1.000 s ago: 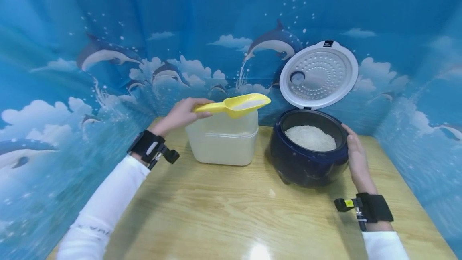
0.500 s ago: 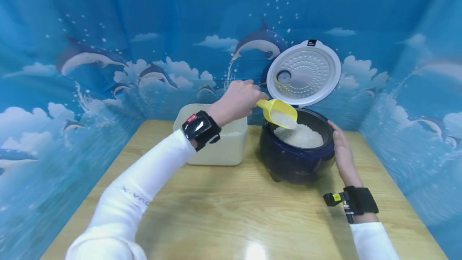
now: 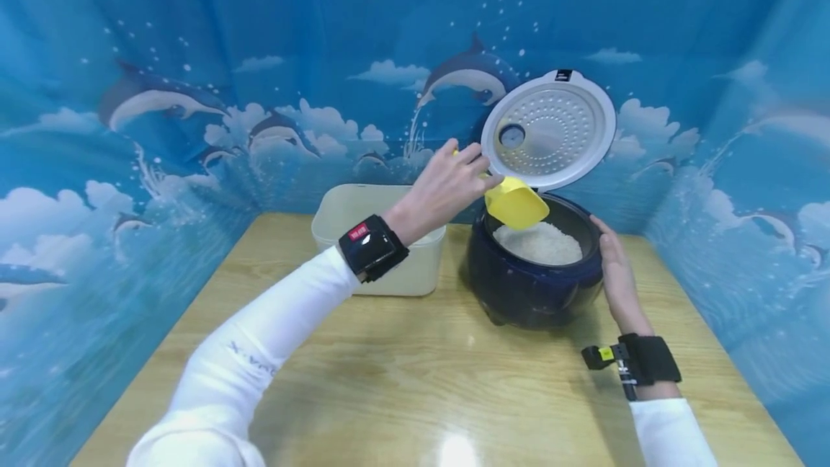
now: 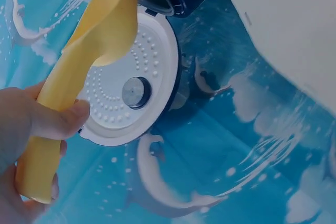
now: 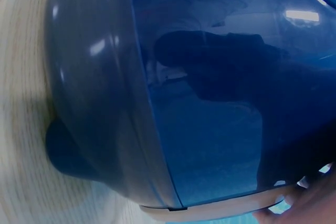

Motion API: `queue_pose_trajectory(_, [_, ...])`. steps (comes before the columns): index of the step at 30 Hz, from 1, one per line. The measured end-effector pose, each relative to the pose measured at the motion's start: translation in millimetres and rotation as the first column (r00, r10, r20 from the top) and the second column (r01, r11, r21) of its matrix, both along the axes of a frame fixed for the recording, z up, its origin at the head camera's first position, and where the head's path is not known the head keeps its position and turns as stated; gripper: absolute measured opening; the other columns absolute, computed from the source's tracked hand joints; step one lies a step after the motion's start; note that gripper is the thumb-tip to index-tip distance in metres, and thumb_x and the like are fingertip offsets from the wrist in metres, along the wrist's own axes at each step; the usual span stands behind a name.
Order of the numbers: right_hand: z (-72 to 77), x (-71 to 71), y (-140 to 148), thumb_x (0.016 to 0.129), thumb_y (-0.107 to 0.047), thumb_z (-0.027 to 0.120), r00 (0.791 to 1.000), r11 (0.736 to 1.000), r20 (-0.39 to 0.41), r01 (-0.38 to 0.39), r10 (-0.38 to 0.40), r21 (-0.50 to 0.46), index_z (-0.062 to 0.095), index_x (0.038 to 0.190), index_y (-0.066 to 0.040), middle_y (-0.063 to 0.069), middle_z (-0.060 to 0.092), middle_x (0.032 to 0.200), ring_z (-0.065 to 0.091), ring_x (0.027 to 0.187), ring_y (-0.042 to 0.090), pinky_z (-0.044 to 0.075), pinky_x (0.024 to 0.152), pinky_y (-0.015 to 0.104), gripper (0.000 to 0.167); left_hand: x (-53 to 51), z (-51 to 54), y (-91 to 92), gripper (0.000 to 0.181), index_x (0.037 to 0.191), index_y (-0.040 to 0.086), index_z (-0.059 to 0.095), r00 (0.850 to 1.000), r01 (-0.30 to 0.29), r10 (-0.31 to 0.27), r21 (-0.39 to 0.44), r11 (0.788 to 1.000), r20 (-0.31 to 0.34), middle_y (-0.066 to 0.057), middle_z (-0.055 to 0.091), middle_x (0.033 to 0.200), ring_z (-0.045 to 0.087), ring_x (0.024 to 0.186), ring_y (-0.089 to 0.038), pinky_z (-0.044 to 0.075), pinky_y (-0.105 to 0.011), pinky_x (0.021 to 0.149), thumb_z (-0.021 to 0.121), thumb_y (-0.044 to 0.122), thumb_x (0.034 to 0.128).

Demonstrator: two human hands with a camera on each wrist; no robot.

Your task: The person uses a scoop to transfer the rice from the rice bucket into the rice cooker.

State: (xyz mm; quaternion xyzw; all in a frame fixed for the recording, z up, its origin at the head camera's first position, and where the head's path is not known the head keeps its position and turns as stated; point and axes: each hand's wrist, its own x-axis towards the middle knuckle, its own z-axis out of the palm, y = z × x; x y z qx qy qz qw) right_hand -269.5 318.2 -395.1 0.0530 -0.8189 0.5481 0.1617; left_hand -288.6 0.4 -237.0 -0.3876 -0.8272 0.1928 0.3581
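My left hand (image 3: 447, 182) grips the handle of a yellow scoop (image 3: 516, 204), its thumb across the handle in the left wrist view. The scoop (image 4: 113, 22) is tipped over the rice cooker's opening, with its underside toward the head camera. White rice (image 3: 541, 243) lies heaped inside the dark blue rice cooker (image 3: 534, 294). My right hand (image 3: 619, 276) rests with extended fingers against the cooker's right side, near the rim. The cooker's round lid (image 3: 551, 132) stands raised behind the opening.
Left of the cooker stands a cream-coloured bin (image 3: 363, 200), partly hidden behind my left forearm. Both stand on a wooden table (image 3: 415, 373). A blue curtain (image 3: 324, 34) printed with dolphins surrounds the table at the back and sides.
The left hand has carried the scoop of rice right, from above the bin to the cooker, and turned it over. The rice in the scoop is out of sight. My right hand stays on the cooker.
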Motion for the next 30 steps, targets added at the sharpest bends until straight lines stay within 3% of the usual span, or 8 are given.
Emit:
queue_pose_trajectory(3, [-0.4, -1.4, 0, 0.112, -0.036, 0.018, 1.000, 1.000, 0.002, -0.012, 0.012, 0.002, 0.022, 0.161, -0.007, 0.018, 0.016, 0.167, 0.009, 0.154, 0.039, 0.006, 0.122, 0.055, 0.057, 5.2, -7.1, -9.0, 0.045, 0.141, 0.030, 0.062, 0.994, -0.033, 0.019, 0.125, 0.992, 0.112, -0.001, 0.070, 0.119, 0.057, 0.103, -0.022, 0.043, -0.029, 0.074, 0.061, 0.008, 0.1016])
queue_pose_trajectory(5, [-1.0, -1.8, 0, 0.112, -0.035, 0.017, 1.000, 1.000, 0.002, -0.016, 0.016, 0.008, 0.022, 0.161, -0.007, 0.018, 0.016, 0.167, 0.009, 0.154, 0.039, 0.005, 0.122, 0.055, 0.057, 11.4, -13.5, -15.5, 0.045, 0.140, 0.028, 0.062, 0.984, -0.044, 0.004, 0.223, 0.974, 0.177, -0.001, 0.070, 0.113, 0.057, 0.098, -0.022, 0.043, -0.028, 0.069, 0.062, 0.007, 0.1004])
queue_pose_trajectory(11, [-1.3, -0.4, 2, 0.113, -0.036, 0.016, 1.000, 1.000, 0.011, -0.002, 0.002, 0.022, 0.021, 0.161, -0.007, 0.018, 0.015, 0.168, 0.008, 0.154, 0.039, 0.005, 0.122, 0.053, 0.057, 37.8, -41.1, -39.7, 0.043, 0.138, 0.024, 0.063, 0.978, -0.061, -0.030, 0.426, 0.902, 0.204, -0.004, 0.070, 0.109, 0.061, 0.094, -0.023, 0.049, -0.027, 0.068, 0.071, 0.018, 0.0965])
queue_pose_trajectory(19, [0.8, -0.8, 2, 0.112, -0.036, 0.019, 1.000, 1.000, -0.016, -0.005, 0.004, -0.008, 0.024, 0.161, -0.007, 0.019, 0.018, 0.166, 0.012, 0.154, 0.034, 0.007, 0.123, 0.043, 0.057, 82.1, -83.6, -93.6, 0.046, 0.135, 0.019, 0.064, 0.976, -0.116, -0.015, 0.572, 0.812, 0.219, -0.006, 0.073, 0.108, 0.065, 0.090, -0.023, 0.055, -0.032, 0.070, 0.078, 0.017, 0.0905])
queue_pose_trajectory(26, [-1.9, 1.7, 4, 0.112, -0.038, 0.021, 1.000, 0.999, -0.020, -0.008, 0.007, -0.041, 0.026, 0.161, -0.012, 0.015, 0.018, 0.167, 0.014, 0.153, 0.023, 0.006, 0.123, 0.041, 0.056, 123.6, -111.9, -132.3, 0.038, 0.124, 0.012, 0.063, 0.957, -0.224, 0.026, 0.676, 0.702, 0.290, -0.007, 0.069, 0.108, 0.066, 0.085, -0.024, 0.055, -0.037, 0.064, 0.079, 0.013, 0.0893])
queue_pose_trajectory(30, [-3.9, 2.9, 2, 0.112, -0.039, 0.022, 1.000, 0.999, -0.018, -0.025, 0.024, -0.046, 0.025, 0.162, -0.014, 0.012, 0.019, 0.168, 0.014, 0.152, 0.020, 0.006, 0.123, 0.042, 0.056, 146.2, -126.6, -151.2, 0.041, 0.122, 0.012, 0.064, 0.947, -0.281, 0.071, 0.699, 0.657, 0.314, -0.007, 0.064, 0.103, 0.062, 0.075, -0.021, 0.050, -0.035, 0.058, 0.083, 0.010, 0.0849])
